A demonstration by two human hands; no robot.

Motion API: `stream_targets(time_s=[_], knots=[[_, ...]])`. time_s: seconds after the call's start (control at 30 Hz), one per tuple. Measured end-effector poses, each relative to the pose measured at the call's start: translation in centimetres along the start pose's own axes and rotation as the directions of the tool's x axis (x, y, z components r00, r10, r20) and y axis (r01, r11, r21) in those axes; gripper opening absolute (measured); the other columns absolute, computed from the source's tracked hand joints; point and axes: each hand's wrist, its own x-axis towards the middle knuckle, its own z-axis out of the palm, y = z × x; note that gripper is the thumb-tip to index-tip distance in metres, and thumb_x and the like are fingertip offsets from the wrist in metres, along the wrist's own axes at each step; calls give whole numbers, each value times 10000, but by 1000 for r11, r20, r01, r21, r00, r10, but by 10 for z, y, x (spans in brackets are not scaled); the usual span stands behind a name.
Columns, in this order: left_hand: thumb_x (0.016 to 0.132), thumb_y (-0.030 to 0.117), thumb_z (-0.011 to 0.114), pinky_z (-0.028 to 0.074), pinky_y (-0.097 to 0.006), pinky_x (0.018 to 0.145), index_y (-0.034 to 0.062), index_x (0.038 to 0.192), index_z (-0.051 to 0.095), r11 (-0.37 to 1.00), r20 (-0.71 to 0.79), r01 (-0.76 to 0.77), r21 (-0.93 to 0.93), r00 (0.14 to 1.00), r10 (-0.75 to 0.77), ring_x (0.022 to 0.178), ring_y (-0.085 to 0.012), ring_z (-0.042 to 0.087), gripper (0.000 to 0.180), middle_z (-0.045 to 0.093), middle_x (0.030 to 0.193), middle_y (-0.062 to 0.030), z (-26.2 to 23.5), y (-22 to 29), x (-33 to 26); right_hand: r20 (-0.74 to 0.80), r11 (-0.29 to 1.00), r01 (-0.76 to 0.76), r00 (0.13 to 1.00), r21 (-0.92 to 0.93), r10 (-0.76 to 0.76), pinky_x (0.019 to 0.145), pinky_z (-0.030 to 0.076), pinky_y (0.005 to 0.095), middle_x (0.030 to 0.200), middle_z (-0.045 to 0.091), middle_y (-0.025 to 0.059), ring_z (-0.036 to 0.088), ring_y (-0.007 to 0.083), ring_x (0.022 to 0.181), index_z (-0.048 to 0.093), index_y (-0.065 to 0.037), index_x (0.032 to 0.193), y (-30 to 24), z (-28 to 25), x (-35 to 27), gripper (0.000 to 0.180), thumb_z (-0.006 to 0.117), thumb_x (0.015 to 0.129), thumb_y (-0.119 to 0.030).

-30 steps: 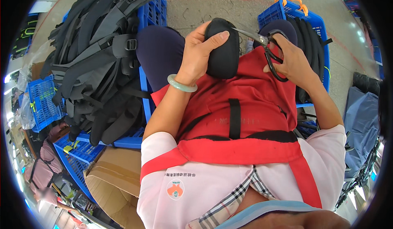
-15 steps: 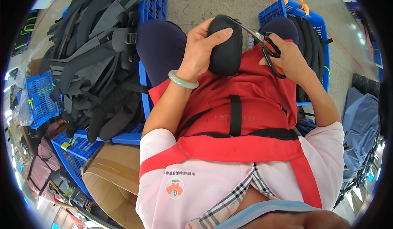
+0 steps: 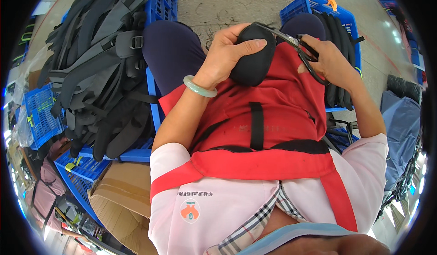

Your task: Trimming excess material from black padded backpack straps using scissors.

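- Chiefly, the risk lies at the upper edge of the black padded piece (image 3: pixel 253 61): the steel blades of the scissors (image 3: pixel 291 40) lie along or just beside it, and a slip or a slight turn of the piece could nick its fabric.
- Likewise, the fingers of the left hand (image 3: pixel 223 57) pass behind the piece near that edge; a blade pushed too far, in my judgement, could catch a fingertip that is hidden from sight.
- A loose thumb hold could let the piece swing or drop toward the red apron (image 3: pixel 291 100) over the lap.
- Left hand: closed in a pinch, thumb flat on the near face, fingers curled behind; it bears the piece above the apron, between the knees.
- Right hand (image 3: pixel 330 66): curled round the black scissor handles, with finger and thumb apart at the loops; the blades point leftward.
- Blade gap and exact contact with the edge: too fine to confirm from this view.
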Motion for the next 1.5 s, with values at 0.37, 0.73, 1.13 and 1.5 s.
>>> stream_targets(time_s=[0.37, 0.73, 1.13, 1.5], knots=[[838, 35, 681, 506, -207, 716, -32, 1055, 649, 995, 88, 89, 43, 992, -93, 780, -78, 616, 229, 676, 903, -35, 9, -2, 1, 71, 998, -28, 997, -63, 33, 543, 360, 358, 658, 387, 130, 352, 254, 584, 480, -15, 1004, 6, -19, -8, 427, 781, 725, -130], [841, 51, 686, 481, -202, 721, -13, 1034, 663, 985, 140, 118, 122, 981, -134, 784, -50, 585, 205, 661, 894, 6, 13, -7, 2, 105, 929, 103, 992, -354, -70, 636, 427, 445, 654, 540, 195, 547, 413, 690, 528, -21, 1051, 9, -41, -3, 541, 798, 701, -333], [838, 59, 692, 472, -194, 728, -3, 1030, 661, 984, 178, 134, 115, 972, -154, 783, -33, 571, 204, 651, 891, 30, 13, -8, 1, 107, 835, 55, 994, -547, 4, 630, 440, 444, 683, 574, 158, 579, 381, 726, 507, -59, 980, -12, -58, 11, 498, 794, 696, -350], [838, 69, 697, 485, -201, 702, -4, 1009, 673, 978, 161, 153, 142, 971, -175, 758, -53, 594, 188, 667, 866, -1, 8, -13, 0, 98, 781, 254, 965, -570, -243, 610, 398, 430, 630, 491, 161, 481, 390, 654, 493, -33, 936, -4, -58, 22, 467, 808, 674, -259]])
